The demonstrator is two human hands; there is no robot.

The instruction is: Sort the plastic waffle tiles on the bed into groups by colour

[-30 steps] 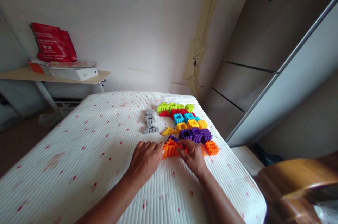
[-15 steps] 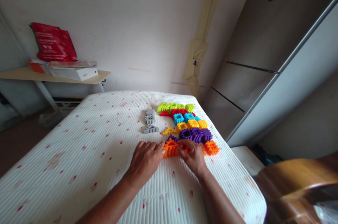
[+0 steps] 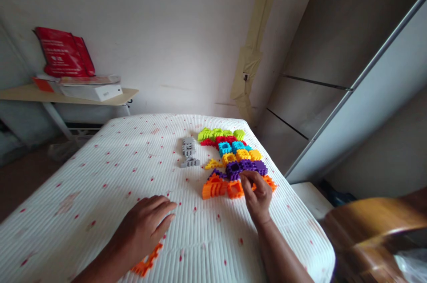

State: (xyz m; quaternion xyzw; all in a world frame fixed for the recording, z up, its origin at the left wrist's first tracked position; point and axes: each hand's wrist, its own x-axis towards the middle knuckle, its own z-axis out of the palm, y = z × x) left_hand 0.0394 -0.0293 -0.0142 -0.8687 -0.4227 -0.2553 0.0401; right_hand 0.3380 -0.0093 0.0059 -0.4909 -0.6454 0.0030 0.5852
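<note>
My left hand point(image 3: 150, 216) is over the sheet on the left, fingers stretched out and holding nothing. An orange toothed plastic building piece point(image 3: 148, 261) lies by its wrist, partly hidden under the forearm. My right hand point(image 3: 256, 192) is at the orange row, its thumb and index tips curled together in a pinch with nothing visible between them. Left of it stand orange interlocking blocks point(image 3: 214, 187) and an open square orange block point(image 3: 235, 189); the hand hides part of this row. Purple blocks point(image 3: 233, 170) sit just behind.
Behind are rows of yellow blocks point(image 3: 243, 155), blue blocks point(image 3: 224, 148), red blocks point(image 3: 227, 139) and green blocks point(image 3: 216, 132). Grey blocks point(image 3: 189, 146) lie to their left. The bed point(image 3: 100, 185) has a white spotted sheet. A side table point(image 3: 128, 96) and wardrobe point(image 3: 300, 109) stand beyond.
My left hand has let go of the orange blocks and moved left toward me, uncovering the loose orange piece. My right hand has shifted right along the orange row.
</note>
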